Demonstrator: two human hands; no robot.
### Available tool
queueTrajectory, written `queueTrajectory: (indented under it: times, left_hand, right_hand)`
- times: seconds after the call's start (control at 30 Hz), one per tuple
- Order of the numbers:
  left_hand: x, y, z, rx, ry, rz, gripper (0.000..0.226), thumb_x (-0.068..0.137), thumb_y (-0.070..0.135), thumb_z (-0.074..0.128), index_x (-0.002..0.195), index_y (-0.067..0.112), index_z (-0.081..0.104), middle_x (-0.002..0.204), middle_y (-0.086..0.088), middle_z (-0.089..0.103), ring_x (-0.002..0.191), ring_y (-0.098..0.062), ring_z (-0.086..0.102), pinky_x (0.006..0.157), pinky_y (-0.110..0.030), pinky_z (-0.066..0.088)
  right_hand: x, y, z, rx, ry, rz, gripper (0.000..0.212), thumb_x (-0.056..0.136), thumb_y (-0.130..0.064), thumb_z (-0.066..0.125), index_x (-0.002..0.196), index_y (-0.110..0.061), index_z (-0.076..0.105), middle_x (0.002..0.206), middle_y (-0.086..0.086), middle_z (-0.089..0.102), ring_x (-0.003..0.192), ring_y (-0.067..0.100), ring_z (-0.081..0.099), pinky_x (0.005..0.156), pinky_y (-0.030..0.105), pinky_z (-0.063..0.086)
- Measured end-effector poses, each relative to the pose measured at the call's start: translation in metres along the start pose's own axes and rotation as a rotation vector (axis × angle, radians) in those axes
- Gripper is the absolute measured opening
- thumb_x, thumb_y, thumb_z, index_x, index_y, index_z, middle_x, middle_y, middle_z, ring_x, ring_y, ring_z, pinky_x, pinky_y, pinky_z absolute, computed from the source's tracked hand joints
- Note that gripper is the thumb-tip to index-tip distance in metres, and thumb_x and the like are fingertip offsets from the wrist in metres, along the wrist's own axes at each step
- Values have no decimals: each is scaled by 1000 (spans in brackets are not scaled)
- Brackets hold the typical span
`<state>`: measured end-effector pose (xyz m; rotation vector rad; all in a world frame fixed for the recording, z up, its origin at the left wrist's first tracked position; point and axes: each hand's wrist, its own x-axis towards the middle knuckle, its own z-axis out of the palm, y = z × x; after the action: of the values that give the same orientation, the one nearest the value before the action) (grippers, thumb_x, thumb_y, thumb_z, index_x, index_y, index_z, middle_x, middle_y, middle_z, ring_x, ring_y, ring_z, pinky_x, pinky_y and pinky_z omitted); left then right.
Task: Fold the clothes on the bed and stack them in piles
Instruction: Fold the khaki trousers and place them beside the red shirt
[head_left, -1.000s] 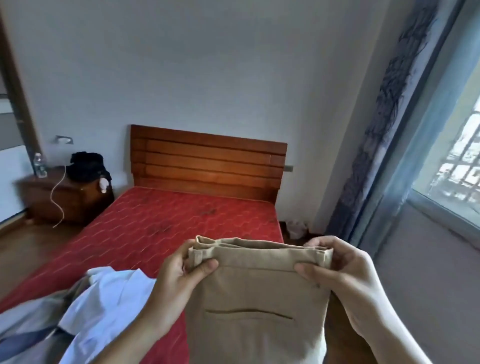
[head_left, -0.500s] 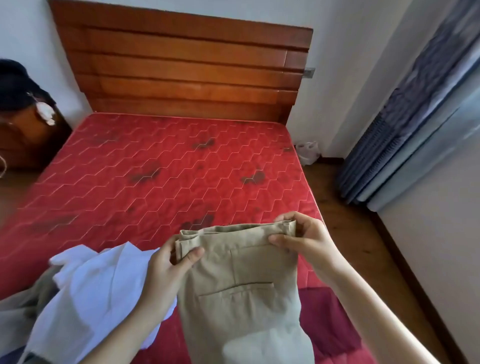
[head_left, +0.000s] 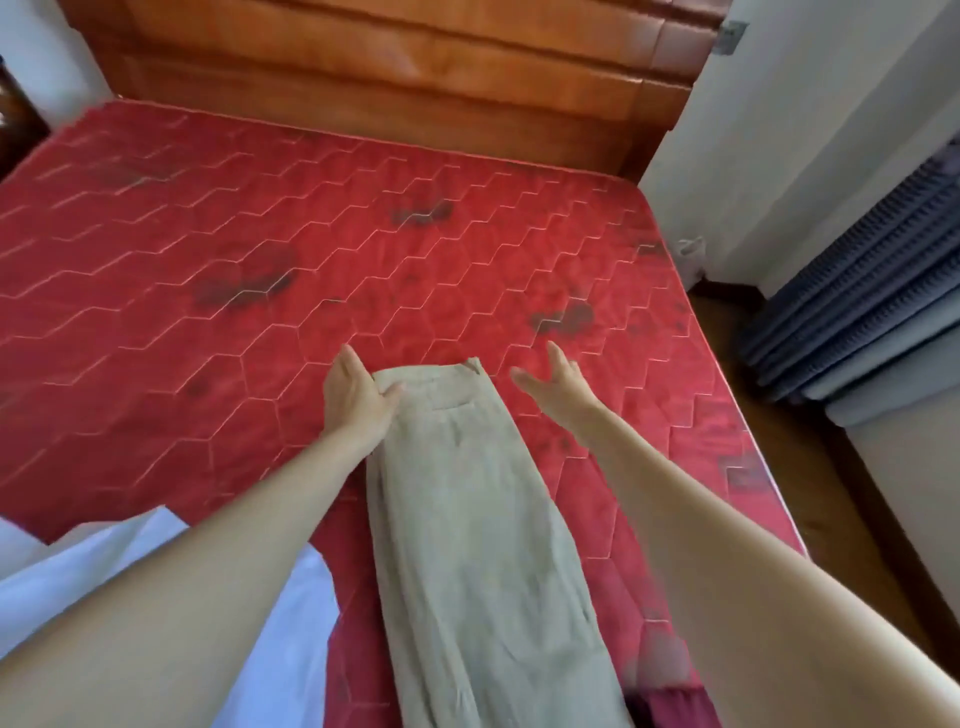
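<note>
Trousers: the beige trousers (head_left: 467, 509) lie flat and lengthwise on the red bed (head_left: 208, 291), waistband toward the wooden headboard (head_left: 395, 67), legs running back to the near edge of the mattress.
Left hand: the left hand (head_left: 356, 397) rests at the waistband's left corner, fingers straight, thumb laid on the cloth; it holds nothing.
Right hand: the right hand (head_left: 556, 384) hovers just right of the waistband, fingers spread wide, apart from the fabric.
Other clothes: a white garment (head_left: 171, 597) lies bunched to the left of the trousers, unfolded.
Step in hand: probably smoothing the laid-out trousers before the first fold.
Doing it well: judging from how they lie, the person should press both palms flat along the seams from the waistband down, square the two legs on each other, then bring the hems up to the waistband so the edges meet.
Risk: the cloth may wrinkle or skew on the quilted surface if only one side is pushed.
</note>
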<state>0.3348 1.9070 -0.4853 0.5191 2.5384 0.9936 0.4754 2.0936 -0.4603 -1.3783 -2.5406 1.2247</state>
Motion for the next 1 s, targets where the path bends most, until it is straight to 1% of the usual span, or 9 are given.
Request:
queueTrajectory:
  times: [0.13, 0.2, 0.33, 0.43, 0.5, 0.6, 0.73, 0.87, 1.0]
  left_hand:
    - [-62, -79, 67, 228, -197, 53, 86, 95, 40, 53, 151, 0, 1, 159, -20, 8, 144, -37, 16, 117, -40, 13]
    - [-105, -108, 90, 192, -242, 22, 87, 91, 35, 61, 150, -2, 9, 155, -23, 19, 138, -41, 26, 114, -43, 20]
    - [-171, -140, 113, 132, -139, -40, 58, 82, 20, 73, 127, -10, 52, 133, -30, 48, 125, -41, 45, 109, -46, 34]
    - [-200, -145, 120, 69, 0, -101, 25, 81, 20, 74, 97, 2, 68, 111, -20, 58, 102, -36, 55, 89, -44, 46]
    - [-209, -143, 124, 35, -28, -202, 23, 83, 28, 72, 91, 7, 69, 109, -13, 55, 102, -29, 51, 85, -38, 44]
    - [-215, -140, 132, -1, -64, -322, 30, 86, 36, 67, 84, 6, 66, 111, -10, 52, 105, -27, 46, 84, -34, 39]
    - [-212, -137, 133, -44, -56, -352, 31, 91, 30, 62, 75, 3, 63, 116, -11, 49, 103, -28, 50, 83, -30, 36]
    - [-211, -134, 123, -185, -23, -315, 41, 90, 21, 61, 62, -3, 43, 75, -7, 48, 67, -19, 42, 64, -30, 30]
    - [-217, -154, 112, -225, 24, -297, 37, 91, 23, 59, 65, -1, 46, 59, -3, 43, 58, -17, 38, 58, -34, 31]
  right_hand:
    - [-39, 91, 89, -311, -148, -9, 76, 92, -53, 51, 153, -24, 15, 156, 5, 20, 146, 25, 12, 116, 48, 21]
    - [-71, 134, 114, -428, -147, -13, 71, 93, -51, 48, 151, -28, 15, 156, -2, 14, 147, 24, 3, 115, 49, 20]
    - [-125, 188, 133, -479, -100, -58, 71, 97, -45, 43, 153, -32, 0, 161, 2, -5, 148, 25, -4, 117, 46, 12]
    - [-159, 200, 137, -360, -13, -45, 73, 99, -37, 47, 154, -23, 2, 160, 7, 8, 147, 25, 13, 117, 37, 18]
    - [-175, 202, 140, -271, 79, -12, 72, 98, -33, 52, 154, -14, 12, 156, 8, 24, 140, 26, 27, 114, 33, 23]
    - [-184, 205, 144, -270, 205, 99, 61, 95, -36, 56, 145, -8, 34, 138, 9, 46, 124, 28, 42, 103, 37, 34]
    - [-173, 210, 141, -216, 242, 232, 34, 97, -32, 54, 119, -6, 55, 117, 11, 55, 111, 31, 48, 86, 40, 40]
    - [-171, 207, 127, -120, 250, 223, 16, 96, -26, 53, 94, -11, 57, 94, 0, 60, 90, 24, 55, 67, 32, 34]
    - [-187, 204, 120, 7, 300, 123, 12, 93, -30, 57, 84, -22, 56, 73, -13, 59, 69, 9, 54, 57, 23, 34]
